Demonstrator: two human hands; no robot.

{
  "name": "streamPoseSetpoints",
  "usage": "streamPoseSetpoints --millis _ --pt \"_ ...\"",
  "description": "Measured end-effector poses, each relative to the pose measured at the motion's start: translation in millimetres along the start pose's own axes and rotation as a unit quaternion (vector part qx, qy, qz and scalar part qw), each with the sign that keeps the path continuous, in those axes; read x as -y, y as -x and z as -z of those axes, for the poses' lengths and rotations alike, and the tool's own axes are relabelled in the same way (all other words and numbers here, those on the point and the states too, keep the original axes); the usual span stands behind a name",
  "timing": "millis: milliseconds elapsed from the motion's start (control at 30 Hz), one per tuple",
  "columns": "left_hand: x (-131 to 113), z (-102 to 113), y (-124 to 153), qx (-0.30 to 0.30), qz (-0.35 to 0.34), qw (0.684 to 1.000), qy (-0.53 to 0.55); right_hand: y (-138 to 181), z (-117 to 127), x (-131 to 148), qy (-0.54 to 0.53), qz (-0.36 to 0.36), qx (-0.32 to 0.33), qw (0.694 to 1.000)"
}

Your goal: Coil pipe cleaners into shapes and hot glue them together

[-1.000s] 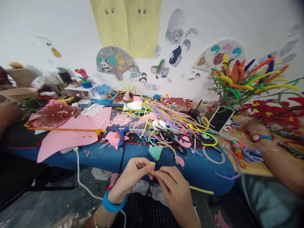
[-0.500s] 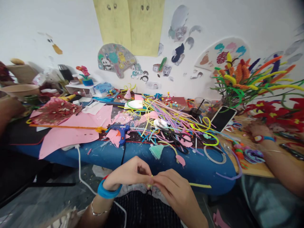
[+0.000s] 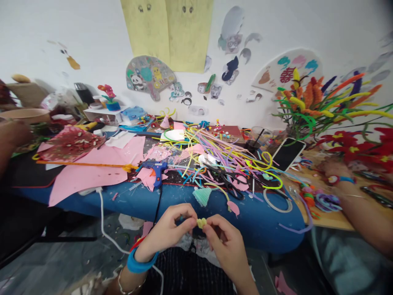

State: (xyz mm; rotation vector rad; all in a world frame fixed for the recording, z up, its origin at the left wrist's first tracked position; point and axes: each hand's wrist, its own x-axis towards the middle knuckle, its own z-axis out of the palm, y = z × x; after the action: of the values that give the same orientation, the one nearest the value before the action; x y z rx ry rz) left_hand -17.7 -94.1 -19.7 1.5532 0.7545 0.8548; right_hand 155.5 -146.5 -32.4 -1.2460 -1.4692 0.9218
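Observation:
In front of my lap, a small pale yellow pipe cleaner piece [image 3: 202, 223], bent into a lumpy shape, is pinched between both hands. My left hand [image 3: 175, 228] grips its left end between thumb and index finger. On its right end, my right hand [image 3: 225, 242] closes with thumb and fingertips. Just beyond, at the table's front edge, lie a mint-green ribbed triangle [image 3: 202, 196] and a pink leaf-shaped piece [image 3: 233, 207]. A blue glue gun [image 3: 159, 172] rests farther left.
Black scissors [image 3: 229, 182] lie by a heap of pipe cleaners [image 3: 215, 143] on the blue table [image 3: 181, 209]. Pink sheets [image 3: 92, 180] cover the left side. A phone [image 3: 288, 153] leans at right. Other people's arms [image 3: 353, 196] reach in from both sides. A white cable [image 3: 104, 221] hangs down.
My hands have moved slightly apart and turned, showing the bent yellow piece between them. The straight yellow length that stuck out past my right hand no longer shows.

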Motion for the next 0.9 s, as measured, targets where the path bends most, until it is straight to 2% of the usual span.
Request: streamPoseSetpoints --millis 67,233,400,600,667,733,833,900 --pt "1.3 -3.1 2.4 -0.037 0.012 0.999 0.002 -0.8 -2.8 -0.2 -0.041 -0.048 0.003 0.998" --pt "3.2 -9.3 -0.4 -0.051 0.061 0.996 0.03 -0.7 -5.6 -1.5 -0.094 -0.107 0.009 0.99" --pt "4.4 -11.4 -5.7 -0.064 0.055 0.994 0.072 -2.9 -1.5 -2.7 -0.129 -0.134 0.027 0.982" --pt "7.6 -11.9 -5.6 -0.068 0.05 0.996 0.04 -8.2 0.5 -6.8 -0.16 -0.17 0.064 0.97" --pt "8.9 -12.8 -6.3 -0.082 0.044 0.995 0.031 -6.7 -3.7 -8.5 -0.144 -0.155 0.037 0.977" --pt "9.9 -15.2 -7.7 -0.105 0.043 0.993 0.035 -3.0 -9.7 -9.4 -0.094 -0.117 -0.021 0.988" --pt "11.8 -22.3 -9.5 -0.159 0.054 0.983 0.069 3.9 -18.4 -9.0 0.019 -0.002 -0.111 0.994" --pt "13.7 -28.6 -9.4 -0.198 0.058 0.974 0.096 7.2 -22.0 -8.4 0.074 0.073 -0.135 0.985"
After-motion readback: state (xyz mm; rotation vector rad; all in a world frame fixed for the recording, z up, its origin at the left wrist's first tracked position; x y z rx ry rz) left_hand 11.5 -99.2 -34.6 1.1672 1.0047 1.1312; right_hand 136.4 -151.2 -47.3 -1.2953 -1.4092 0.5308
